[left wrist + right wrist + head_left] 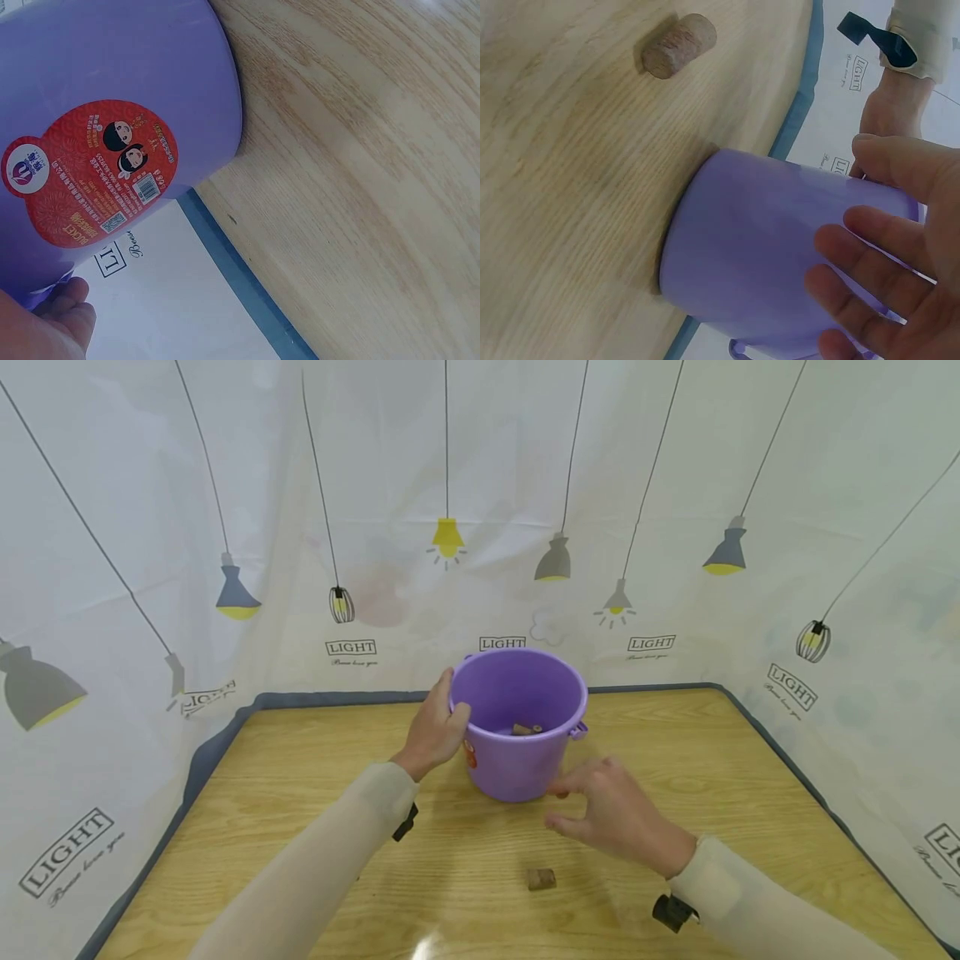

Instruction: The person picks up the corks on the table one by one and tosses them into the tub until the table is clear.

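Note:
A purple bucket (517,768) stands upright on the wooden table, with a red sticker (112,172) on its side. My left hand (437,731) grips its rim at the left, thumb over the edge. At the bottom of the bucket lie a few small corks (521,729). My right hand (618,810) is at the bucket's lower right, thumb and fingers spread apart. In the right wrist view its fingers (874,247) are loosely extended in front of the bucket and hold nothing visible. One cork (541,879) lies on its side on the table, nearer than the bucket.
The wooden table (315,827) has a dark blue border (213,752) along its back and sides. A white cloth (405,460) printed with hanging lamps surrounds it at the back, left and right. The bucket's handle joint (577,732) sticks out at its right.

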The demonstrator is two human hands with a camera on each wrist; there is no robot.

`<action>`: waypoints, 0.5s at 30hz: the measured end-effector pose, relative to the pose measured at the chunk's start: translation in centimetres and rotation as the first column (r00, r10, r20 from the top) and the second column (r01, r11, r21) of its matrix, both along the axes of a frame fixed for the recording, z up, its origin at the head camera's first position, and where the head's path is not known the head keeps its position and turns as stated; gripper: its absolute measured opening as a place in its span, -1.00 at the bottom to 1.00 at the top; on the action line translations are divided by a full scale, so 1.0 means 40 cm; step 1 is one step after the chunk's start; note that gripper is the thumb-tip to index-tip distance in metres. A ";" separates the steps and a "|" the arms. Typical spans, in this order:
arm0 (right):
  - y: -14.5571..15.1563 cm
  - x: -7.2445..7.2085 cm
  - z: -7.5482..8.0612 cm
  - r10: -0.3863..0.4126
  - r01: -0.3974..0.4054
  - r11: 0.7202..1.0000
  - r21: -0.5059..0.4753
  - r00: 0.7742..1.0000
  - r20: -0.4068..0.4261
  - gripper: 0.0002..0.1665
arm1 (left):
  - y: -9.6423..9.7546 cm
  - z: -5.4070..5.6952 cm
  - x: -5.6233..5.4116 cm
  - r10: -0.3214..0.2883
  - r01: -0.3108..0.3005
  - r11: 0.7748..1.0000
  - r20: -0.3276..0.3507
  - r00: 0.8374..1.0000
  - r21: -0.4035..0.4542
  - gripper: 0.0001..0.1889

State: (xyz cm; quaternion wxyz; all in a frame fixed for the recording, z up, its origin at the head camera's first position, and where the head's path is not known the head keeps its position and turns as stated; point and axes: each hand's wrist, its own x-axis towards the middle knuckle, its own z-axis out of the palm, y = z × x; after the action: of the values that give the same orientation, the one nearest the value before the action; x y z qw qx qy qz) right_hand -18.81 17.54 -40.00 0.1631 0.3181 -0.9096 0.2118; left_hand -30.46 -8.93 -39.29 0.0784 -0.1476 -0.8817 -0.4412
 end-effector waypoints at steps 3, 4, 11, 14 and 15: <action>-0.002 -0.001 -0.013 0.013 -0.013 1.000 0.005 1.000 -0.001 -0.64 | -0.001 -0.003 -0.002 0.006 -0.006 1.000 0.000 1.000 -0.003 -0.24; -0.003 -0.001 -0.017 0.019 -0.018 1.000 0.009 1.000 -0.003 -0.65 | -0.001 -0.003 -0.002 0.005 -0.005 1.000 -0.001 1.000 -0.001 -0.24; -0.006 0.003 -0.042 0.038 -0.039 0.998 0.041 0.999 0.025 -0.64 | -0.002 -0.005 -0.004 0.001 -0.001 1.000 0.001 1.000 -0.004 -0.24; -0.011 0.007 -0.049 0.037 -0.040 0.998 0.048 0.998 0.048 -0.61 | -0.002 -0.005 -0.003 0.000 0.000 1.000 0.004 1.000 0.003 -0.25; -0.012 0.008 -0.051 0.036 -0.039 0.998 0.052 0.998 0.053 -0.60 | -0.002 -0.005 -0.003 -0.002 0.002 1.000 0.005 1.000 0.007 -0.25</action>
State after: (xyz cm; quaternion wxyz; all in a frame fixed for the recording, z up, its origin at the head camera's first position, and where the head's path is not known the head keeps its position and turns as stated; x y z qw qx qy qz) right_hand -18.50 17.07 -42.06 0.1270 0.3336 -0.9128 0.1986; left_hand -30.57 -9.00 -39.49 0.0762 -0.1470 -0.8803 -0.4446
